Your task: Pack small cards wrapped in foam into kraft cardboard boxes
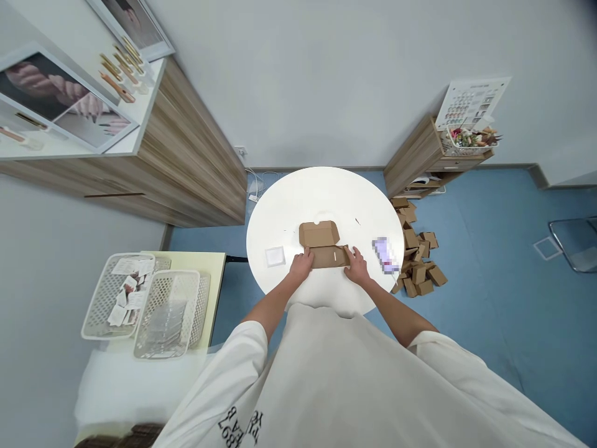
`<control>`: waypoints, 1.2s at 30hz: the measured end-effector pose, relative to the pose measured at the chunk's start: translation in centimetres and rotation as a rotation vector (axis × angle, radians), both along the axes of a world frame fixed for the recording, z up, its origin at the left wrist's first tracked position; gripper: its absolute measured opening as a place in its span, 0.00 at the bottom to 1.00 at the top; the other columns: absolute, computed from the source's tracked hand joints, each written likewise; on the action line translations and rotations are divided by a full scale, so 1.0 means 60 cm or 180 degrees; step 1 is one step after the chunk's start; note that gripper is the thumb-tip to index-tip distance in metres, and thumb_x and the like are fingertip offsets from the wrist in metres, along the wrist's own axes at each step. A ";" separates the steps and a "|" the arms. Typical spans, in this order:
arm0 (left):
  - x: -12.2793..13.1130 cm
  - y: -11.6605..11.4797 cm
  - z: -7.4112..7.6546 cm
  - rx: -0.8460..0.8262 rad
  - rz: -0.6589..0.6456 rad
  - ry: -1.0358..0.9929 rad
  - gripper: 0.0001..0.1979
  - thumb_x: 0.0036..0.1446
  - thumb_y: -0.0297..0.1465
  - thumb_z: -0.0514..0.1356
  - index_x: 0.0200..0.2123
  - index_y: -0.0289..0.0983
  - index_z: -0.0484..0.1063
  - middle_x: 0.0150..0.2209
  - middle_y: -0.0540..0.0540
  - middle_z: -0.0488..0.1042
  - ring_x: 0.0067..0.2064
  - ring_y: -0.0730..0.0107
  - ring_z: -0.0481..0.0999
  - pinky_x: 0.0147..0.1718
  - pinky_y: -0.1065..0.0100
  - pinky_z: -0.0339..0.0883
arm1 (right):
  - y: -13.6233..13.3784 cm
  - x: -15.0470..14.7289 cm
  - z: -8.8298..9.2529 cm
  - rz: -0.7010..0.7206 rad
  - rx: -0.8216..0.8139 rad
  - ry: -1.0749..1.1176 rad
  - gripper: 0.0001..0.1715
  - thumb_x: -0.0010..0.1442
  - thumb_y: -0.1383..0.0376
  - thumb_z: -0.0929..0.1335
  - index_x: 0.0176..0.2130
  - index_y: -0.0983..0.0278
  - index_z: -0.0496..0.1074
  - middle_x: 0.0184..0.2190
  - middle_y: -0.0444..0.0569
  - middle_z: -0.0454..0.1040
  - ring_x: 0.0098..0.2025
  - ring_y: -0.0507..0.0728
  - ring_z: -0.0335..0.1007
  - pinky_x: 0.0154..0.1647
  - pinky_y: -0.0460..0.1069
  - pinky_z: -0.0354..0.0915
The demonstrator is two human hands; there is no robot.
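Note:
A small brown cardboard box (321, 244) lies on the round white table (326, 193) with its lid flap folded open toward the far side. My left hand (301, 264) grips the box's left end, fingers curled on the cardboard. My right hand (358, 264) holds the right end in the same way. A small white square packet (275, 256) lies on the table just left of my left hand. A blurred purple-white object (385, 254) rests near the table's right edge.
A pile of folded brown boxes (417, 252) lies on the blue floor right of the table. Two white mesh baskets (147, 302) with packets stand on a low yellow table at left. Wooden cabinets (186, 155) flank the back wall; a low shelf (426, 162) stands at right.

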State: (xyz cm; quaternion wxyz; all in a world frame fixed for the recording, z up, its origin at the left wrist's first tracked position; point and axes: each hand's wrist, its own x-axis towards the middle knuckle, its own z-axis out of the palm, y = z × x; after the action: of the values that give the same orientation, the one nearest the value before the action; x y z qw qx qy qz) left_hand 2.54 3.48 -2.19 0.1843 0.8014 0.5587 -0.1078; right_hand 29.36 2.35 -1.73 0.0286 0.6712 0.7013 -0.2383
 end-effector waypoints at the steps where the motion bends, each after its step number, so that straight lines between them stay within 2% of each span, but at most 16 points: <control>1: 0.000 0.000 0.002 -0.0020 0.0004 0.0006 0.23 0.56 0.28 0.66 0.52 0.39 0.61 0.71 0.33 0.48 0.50 0.54 0.76 0.49 0.56 0.65 | 0.006 0.000 -0.003 -0.0015 -0.0096 0.0024 0.49 0.58 0.67 0.66 0.72 0.54 0.44 0.70 0.57 0.46 0.63 0.66 0.57 0.59 0.57 0.59; 3: 0.001 0.001 0.006 -0.0071 0.0006 0.0022 0.23 0.56 0.28 0.66 0.52 0.39 0.61 0.71 0.32 0.47 0.51 0.54 0.75 0.49 0.55 0.65 | 0.019 -0.008 -0.008 -0.0072 -0.0230 0.0094 0.46 0.60 0.66 0.66 0.72 0.55 0.46 0.68 0.57 0.51 0.61 0.64 0.60 0.56 0.54 0.61; 5: 0.001 0.002 0.011 -0.0111 0.0003 0.0024 0.23 0.56 0.28 0.66 0.52 0.38 0.61 0.71 0.32 0.47 0.51 0.54 0.75 0.49 0.56 0.65 | 0.031 -0.022 -0.008 -0.0098 -0.0281 0.0145 0.41 0.61 0.65 0.66 0.70 0.56 0.52 0.66 0.56 0.55 0.60 0.63 0.61 0.55 0.53 0.62; 9: 0.000 0.001 0.019 -0.0145 0.0031 -0.0031 0.21 0.57 0.27 0.65 0.52 0.39 0.61 0.72 0.33 0.46 0.51 0.55 0.75 0.48 0.56 0.66 | 0.041 -0.047 0.004 -0.0129 -0.0310 0.0189 0.31 0.60 0.68 0.66 0.62 0.59 0.63 0.65 0.55 0.57 0.58 0.63 0.63 0.53 0.53 0.64; 13: -0.001 0.001 0.020 -0.0192 0.0050 -0.0096 0.22 0.57 0.27 0.65 0.52 0.39 0.61 0.71 0.33 0.45 0.51 0.53 0.75 0.49 0.54 0.66 | 0.042 -0.060 0.028 -0.0159 -0.0242 0.0331 0.33 0.59 0.74 0.62 0.63 0.60 0.62 0.62 0.56 0.60 0.55 0.59 0.66 0.50 0.50 0.65; 16: -0.002 0.001 0.019 -0.0228 0.0087 -0.0185 0.23 0.56 0.26 0.65 0.53 0.40 0.61 0.71 0.34 0.45 0.52 0.53 0.75 0.50 0.53 0.66 | 0.040 -0.074 0.044 -0.0060 -0.0104 0.0454 0.39 0.60 0.75 0.60 0.68 0.59 0.54 0.60 0.55 0.63 0.56 0.59 0.66 0.52 0.50 0.65; 18: -0.003 0.001 0.018 -0.0220 0.0106 -0.0203 0.23 0.56 0.26 0.65 0.53 0.40 0.62 0.71 0.35 0.45 0.52 0.53 0.75 0.51 0.54 0.65 | 0.039 -0.086 0.049 -0.0079 -0.0037 0.0563 0.42 0.60 0.74 0.60 0.70 0.58 0.47 0.60 0.54 0.63 0.57 0.59 0.65 0.54 0.51 0.64; 20: -0.002 0.001 0.018 -0.0199 0.0103 -0.0179 0.23 0.56 0.27 0.66 0.53 0.40 0.62 0.71 0.35 0.45 0.52 0.53 0.75 0.51 0.54 0.66 | 0.036 -0.097 0.048 -0.0217 -0.0042 0.0679 0.42 0.62 0.72 0.61 0.70 0.58 0.45 0.61 0.53 0.64 0.58 0.58 0.64 0.54 0.51 0.64; 25: -0.002 0.002 0.018 -0.0176 0.0102 -0.0158 0.23 0.56 0.28 0.66 0.52 0.40 0.62 0.71 0.34 0.46 0.52 0.53 0.75 0.51 0.55 0.65 | 0.024 -0.104 0.036 -0.0411 -0.0308 0.0783 0.24 0.65 0.59 0.65 0.59 0.61 0.61 0.56 0.53 0.67 0.54 0.58 0.67 0.52 0.50 0.64; 27: -0.003 0.002 0.018 -0.0169 0.0089 -0.0173 0.23 0.55 0.28 0.66 0.52 0.39 0.62 0.71 0.33 0.46 0.52 0.53 0.75 0.50 0.55 0.65 | 0.019 -0.099 0.036 -0.0296 -0.0445 0.0694 0.21 0.66 0.56 0.64 0.55 0.61 0.64 0.54 0.53 0.68 0.53 0.58 0.68 0.51 0.50 0.64; 31: -0.004 0.001 0.018 -0.0135 0.0055 -0.0168 0.22 0.55 0.27 0.66 0.51 0.38 0.63 0.71 0.32 0.46 0.52 0.52 0.75 0.50 0.55 0.65 | 0.016 -0.090 0.041 0.0182 -0.0614 0.0326 0.21 0.69 0.57 0.62 0.57 0.62 0.65 0.57 0.56 0.66 0.51 0.59 0.69 0.47 0.49 0.64; 33: -0.004 0.000 0.017 -0.0112 0.0043 -0.0151 0.22 0.55 0.27 0.66 0.51 0.38 0.63 0.71 0.32 0.46 0.52 0.52 0.75 0.50 0.55 0.65 | 0.017 -0.090 0.045 0.0490 -0.0624 0.0017 0.21 0.69 0.57 0.62 0.57 0.63 0.67 0.58 0.58 0.64 0.52 0.60 0.68 0.48 0.51 0.63; 36: -0.004 -0.002 0.017 -0.0115 0.0021 -0.0145 0.22 0.55 0.27 0.66 0.51 0.38 0.63 0.71 0.32 0.46 0.52 0.52 0.75 0.50 0.54 0.65 | 0.018 -0.098 0.048 0.0894 -0.0534 -0.0441 0.21 0.68 0.57 0.62 0.54 0.66 0.70 0.55 0.61 0.66 0.55 0.65 0.65 0.54 0.56 0.60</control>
State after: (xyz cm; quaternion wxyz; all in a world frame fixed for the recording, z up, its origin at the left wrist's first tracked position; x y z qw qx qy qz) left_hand 2.27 3.39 -1.16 0.2119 0.7983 0.5549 -0.0990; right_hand 23.48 3.44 1.17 0.1658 0.5767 0.7623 -0.2428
